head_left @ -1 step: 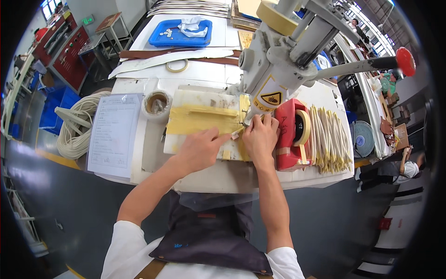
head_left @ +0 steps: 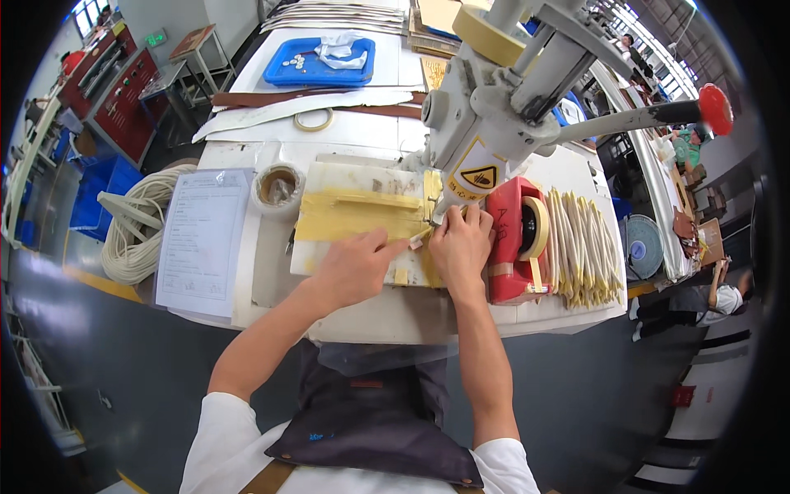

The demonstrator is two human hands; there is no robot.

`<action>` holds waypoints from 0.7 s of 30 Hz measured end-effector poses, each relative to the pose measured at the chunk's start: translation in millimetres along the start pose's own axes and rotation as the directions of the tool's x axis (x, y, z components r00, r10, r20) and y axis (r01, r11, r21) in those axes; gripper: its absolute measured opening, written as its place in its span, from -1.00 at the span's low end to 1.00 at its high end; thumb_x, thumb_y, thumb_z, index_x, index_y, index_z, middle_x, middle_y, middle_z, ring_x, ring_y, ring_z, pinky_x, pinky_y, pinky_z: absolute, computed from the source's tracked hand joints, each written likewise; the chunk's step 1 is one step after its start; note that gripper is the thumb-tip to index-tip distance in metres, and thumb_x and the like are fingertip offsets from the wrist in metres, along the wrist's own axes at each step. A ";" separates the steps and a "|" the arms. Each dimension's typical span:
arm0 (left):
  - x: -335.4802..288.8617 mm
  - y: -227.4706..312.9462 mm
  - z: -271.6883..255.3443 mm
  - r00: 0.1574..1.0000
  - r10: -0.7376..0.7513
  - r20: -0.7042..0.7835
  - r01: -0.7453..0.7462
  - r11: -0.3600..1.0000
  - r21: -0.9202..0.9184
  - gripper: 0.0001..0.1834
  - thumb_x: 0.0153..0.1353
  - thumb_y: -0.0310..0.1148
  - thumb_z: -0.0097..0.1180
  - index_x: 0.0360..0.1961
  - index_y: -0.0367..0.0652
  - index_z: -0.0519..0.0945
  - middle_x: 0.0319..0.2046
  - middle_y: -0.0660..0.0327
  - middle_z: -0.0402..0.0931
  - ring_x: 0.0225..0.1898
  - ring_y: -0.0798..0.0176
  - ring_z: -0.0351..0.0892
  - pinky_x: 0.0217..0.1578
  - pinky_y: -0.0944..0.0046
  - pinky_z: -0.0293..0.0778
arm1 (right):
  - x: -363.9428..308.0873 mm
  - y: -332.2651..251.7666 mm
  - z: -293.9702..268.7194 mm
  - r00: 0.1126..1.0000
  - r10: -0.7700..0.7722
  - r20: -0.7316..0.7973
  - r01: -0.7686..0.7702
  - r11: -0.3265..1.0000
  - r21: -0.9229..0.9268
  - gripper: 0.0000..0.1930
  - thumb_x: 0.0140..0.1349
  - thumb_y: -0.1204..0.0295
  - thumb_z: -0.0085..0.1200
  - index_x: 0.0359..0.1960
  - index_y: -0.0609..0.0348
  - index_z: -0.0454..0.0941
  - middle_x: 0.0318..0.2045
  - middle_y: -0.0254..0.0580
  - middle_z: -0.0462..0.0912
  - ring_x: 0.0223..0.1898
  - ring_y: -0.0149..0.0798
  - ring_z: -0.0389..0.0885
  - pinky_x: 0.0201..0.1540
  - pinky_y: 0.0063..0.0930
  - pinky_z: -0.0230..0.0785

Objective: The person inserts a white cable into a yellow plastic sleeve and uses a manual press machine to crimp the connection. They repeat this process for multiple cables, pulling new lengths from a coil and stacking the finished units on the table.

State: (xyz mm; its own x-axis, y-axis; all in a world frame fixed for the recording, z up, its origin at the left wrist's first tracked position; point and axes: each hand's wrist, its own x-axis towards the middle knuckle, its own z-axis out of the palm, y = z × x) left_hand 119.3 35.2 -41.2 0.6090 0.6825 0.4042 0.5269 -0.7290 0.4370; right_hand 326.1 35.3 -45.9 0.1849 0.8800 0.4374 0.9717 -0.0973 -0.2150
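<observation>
Pale strip (head_left: 416, 243) sits at left hand (head_left: 354, 265), blue tray (head_left: 321, 80) holding white discs (head_left: 294, 62).

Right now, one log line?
left hand: fingertip at white piece | right hand: near press | dispenser: right of right hand | strips: right of dispenser

- Press (head_left: 458, 92), toward table's (head_left: 527, 319) far right: white label (head_left: 480, 175) with black-on-yellow warning triangle, hand pictogram, characters below.
- Tape dispenser (head_left: 502, 284), near right edge: dark handwritten marks on red side.
- Sheet (head_left: 197, 247), left edge, near corner: printed lines, too small to read.
- Wall behind: green sign (head_left: 155, 38).
- Apron (head_left: 370, 436): blue marking, illegible.
</observation>
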 end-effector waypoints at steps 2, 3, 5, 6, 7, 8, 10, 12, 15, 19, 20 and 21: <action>-1.4 0.4 -0.3 1.000 -0.009 0.013 0.009 1.000 0.003 -0.60 0.12 -0.51 0.08 0.03 -0.02 0.63 -0.38 0.18 0.42 -0.37 0.07 0.56 -0.40 0.12 0.49 | 0.0 -0.6 1.4 1.000 -0.007 -0.005 0.007 1.000 0.010 -0.80 0.17 0.37 0.13 -0.24 0.21 0.64 0.26 0.20 0.43 0.07 0.12 0.45 0.05 0.03 0.38; -0.4 -0.3 -0.8 1.000 -0.010 0.017 0.010 1.000 0.002 -0.60 0.14 -0.50 0.08 0.03 -0.01 0.63 -0.38 0.18 0.42 -0.38 0.07 0.56 -0.40 0.12 0.49 | 0.7 0.3 0.9 1.000 -0.004 -0.003 0.004 1.000 0.010 -0.80 0.17 0.38 0.13 -0.24 0.21 0.64 0.26 0.20 0.43 0.07 0.12 0.45 0.05 0.03 0.38; 1.2 0.2 -2.9 0.999 -0.012 0.033 0.012 1.000 -0.001 -0.60 0.16 -0.48 0.07 0.05 0.00 0.63 -0.38 0.18 0.42 -0.37 0.08 0.56 -0.40 0.12 0.48 | 0.4 0.5 0.0 1.000 0.003 0.001 -0.003 1.000 0.009 -0.80 0.17 0.38 0.13 -0.24 0.21 0.64 0.26 0.20 0.42 0.07 0.12 0.45 0.05 0.03 0.38; -0.9 0.2 -2.7 0.999 -0.020 0.044 0.020 1.000 -0.003 -0.60 0.17 -0.47 0.07 0.05 0.01 0.63 -0.39 0.18 0.43 -0.37 0.08 0.56 -0.40 0.12 0.49 | -1.1 0.6 1.0 1.000 0.000 0.006 0.000 1.000 -0.001 -0.81 0.16 0.38 0.13 -0.25 0.21 0.64 0.27 0.19 0.42 0.07 0.12 0.44 0.06 0.03 0.38; -1.2 0.3 -2.3 0.998 -0.028 0.054 0.029 1.000 -0.005 -0.60 0.18 -0.47 0.06 0.06 0.01 0.64 -0.39 0.19 0.43 -0.37 0.09 0.56 -0.40 0.12 0.49 | -0.8 1.4 1.5 1.000 0.003 0.006 -0.003 1.000 -0.004 -0.80 0.16 0.38 0.13 -0.25 0.21 0.64 0.26 0.19 0.42 0.07 0.12 0.44 0.06 0.02 0.38; 0.5 0.7 -2.6 0.999 -0.023 0.047 0.024 1.000 -0.006 -0.60 0.18 -0.46 0.07 0.06 0.01 0.64 -0.39 0.19 0.43 -0.37 0.10 0.56 -0.40 0.13 0.49 | 0.5 2.3 1.8 1.000 0.006 0.006 -0.006 1.000 -0.007 -0.80 0.16 0.38 0.14 -0.25 0.22 0.65 0.26 0.19 0.42 0.07 0.12 0.44 0.06 0.02 0.38; -1.2 1.6 -3.9 0.999 -0.029 0.042 0.029 1.000 -0.010 -0.61 0.19 -0.46 0.07 0.06 -0.01 0.64 -0.39 0.19 0.44 -0.36 0.12 0.56 -0.40 0.13 0.49 | -0.3 0.1 0.4 1.000 0.015 0.028 -0.015 1.000 -0.004 -0.80 0.15 0.38 0.14 -0.25 0.22 0.65 0.26 0.18 0.42 0.08 0.10 0.43 0.07 0.01 0.37; -1.3 0.3 -3.3 0.999 -0.015 0.034 0.015 1.000 -0.012 -0.61 0.18 -0.46 0.08 0.06 -0.02 0.64 -0.38 0.20 0.44 -0.36 0.13 0.56 -0.39 0.14 0.49 | -0.2 -1.4 -1.4 0.999 0.015 0.031 -0.014 1.000 -0.013 -0.80 0.15 0.38 0.15 -0.25 0.22 0.66 0.26 0.16 0.41 0.07 0.09 0.42 0.07 0.01 0.36; -1.8 -0.8 -1.3 1.000 0.003 0.029 -0.003 1.000 -0.013 -0.59 0.15 -0.48 0.09 0.06 -0.06 0.64 -0.38 0.20 0.44 -0.35 0.14 0.55 -0.38 0.16 0.50 | -0.5 -2.6 -2.7 1.000 0.013 0.029 -0.013 1.000 -0.010 -0.80 0.16 0.38 0.15 -0.25 0.21 0.66 0.26 0.11 0.42 0.07 0.07 0.42 0.07 0.00 0.35; -1.5 -2.8 4.7 0.999 0.045 -0.018 -0.046 0.998 -0.034 -0.57 0.10 -0.51 0.10 0.05 -0.11 0.63 -0.38 0.19 0.45 -0.34 0.14 0.54 -0.34 0.18 0.50 | -0.7 -1.9 -2.6 0.999 0.016 0.042 -0.015 0.999 -0.030 -0.81 0.16 0.38 0.14 -0.26 0.20 0.66 0.24 0.06 0.42 0.06 0.05 0.42 0.05 -0.02 0.35; -1.2 -2.7 5.0 0.999 0.043 -0.014 -0.043 0.998 -0.042 -0.57 0.10 -0.51 0.10 0.05 -0.12 0.63 -0.38 0.19 0.45 -0.33 0.14 0.54 -0.34 0.17 0.50 | -0.9 -1.7 -2.7 0.999 0.013 0.040 -0.012 0.999 -0.032 -0.81 0.17 0.38 0.14 -0.26 0.20 0.66 0.24 0.06 0.42 0.06 0.05 0.42 0.05 -0.02 0.35; -0.9 -2.7 4.8 0.999 0.041 -0.009 -0.041 0.998 -0.047 -0.57 0.09 -0.52 0.10 0.05 -0.12 0.63 -0.38 0.18 0.45 -0.33 0.13 0.54 -0.33 0.17 0.50 | -1.0 -1.9 -2.5 0.999 0.011 0.038 -0.010 0.999 -0.033 -0.81 0.17 0.38 0.14 -0.26 0.20 0.66 0.23 0.06 0.43 0.05 0.05 0.42 0.05 -0.02 0.35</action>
State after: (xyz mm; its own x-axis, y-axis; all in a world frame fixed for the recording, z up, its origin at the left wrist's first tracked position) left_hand 120.1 36.3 -46.6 0.6246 0.6525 0.4291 0.4725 -0.7532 0.4576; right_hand 324.5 33.5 -43.7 0.1899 0.8958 0.4018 0.9742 -0.1211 -0.1903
